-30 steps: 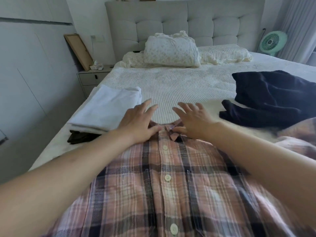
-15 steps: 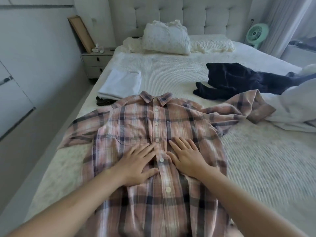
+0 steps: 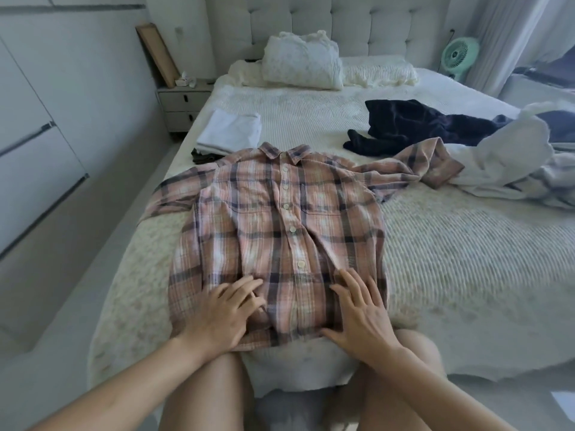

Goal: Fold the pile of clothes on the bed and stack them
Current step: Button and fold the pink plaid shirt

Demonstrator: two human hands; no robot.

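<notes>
Head view looks down over the bed (image 3: 451, 259), covered in a cream ribbed spread, with a tufted headboard (image 3: 326, 23) at its far end. Pillows (image 3: 301, 63) are heaped against that headboard. Spread front-up on the near part of the bed lies the plaid shirt (image 3: 280, 219), pink and dark checked, buttoned, collar pointing away from the person. Its left sleeve drapes toward the bed's left edge; its right sleeve trails off to the right, the cuff resting against a rumpled white garment (image 3: 510, 163) at the right side. Just beyond that sleeve lies a dark navy garment (image 3: 413, 122), unfolded. Left of the collar, near the bed's left edge, sits a folded white piece (image 3: 231, 130) stacked on a folded dark piece (image 3: 203, 155), whose edge peeks out beneath.

Left hand (image 3: 222, 315) lies flat on the shirt's lower left, fingers straight and spread, gripping nothing. Right hand (image 3: 362, 315) lies flat on the lower right near the hem, fingers likewise extended and pressing the cloth, thumb at the hem's edge.

Beside the bed on the left stands a nightstand (image 3: 183, 104) with a wooden frame (image 3: 158, 54) leaning on the wall above it. A small green fan (image 3: 459, 56) stands at the far right.
</notes>
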